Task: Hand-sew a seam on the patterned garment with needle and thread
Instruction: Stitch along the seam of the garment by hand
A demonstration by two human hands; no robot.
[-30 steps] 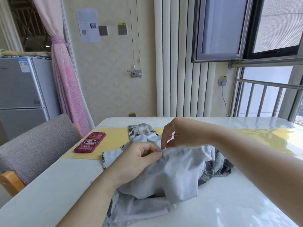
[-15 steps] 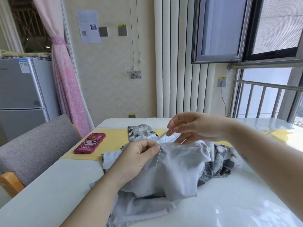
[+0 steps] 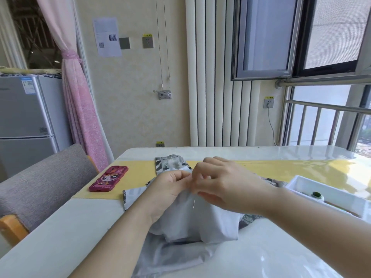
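Note:
The patterned garment [image 3: 200,223] lies bunched on the white table, its pale grey inside turned up and the black-and-white print showing at its edges. My left hand [image 3: 168,189] pinches a raised fold of the fabric. My right hand [image 3: 222,185] comes in from the right and touches that fold, its fingertips pinched together just beside my left thumb. A thin needle [image 3: 194,203] points down from between the fingers over the cloth. The thread is too fine to make out.
A red phone [image 3: 109,178] in a cartoon case lies on the yellow table runner [image 3: 138,173] at left. A white tray [image 3: 329,193] with a green-topped item stands at right. A grey chair [image 3: 46,185] sits at the table's left side.
My right hand rose away from the fold, then came back down to meet my left fingers. The needle now hangs below them. The view shifted and the white tray appeared at right.

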